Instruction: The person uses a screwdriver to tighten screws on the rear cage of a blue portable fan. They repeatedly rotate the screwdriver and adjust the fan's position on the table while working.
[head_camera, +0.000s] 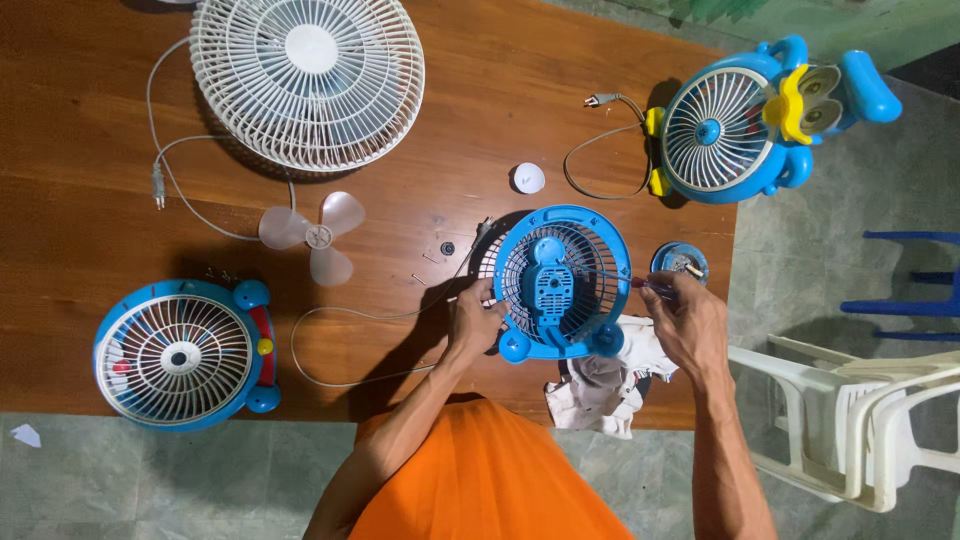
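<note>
Left hand (472, 318) clamped on blue fan (562, 282) at worktop (90, 230) edge, right hand (685, 318) pinching screwdriver (640, 283) into it; risks slipping tip, or loose screws (424, 268) rolling off.

Bare wood lies open between the big white fan cage (307, 78) and the blue fan (562, 283) — only a white cap (528, 178) and small screws (432, 262) dot it. Leftward, the loose blade (318, 237) and trailing cord (340, 345) block passage; rightward, a round blue part (680, 263) and the table edge (728, 300) crowd close.
</note>
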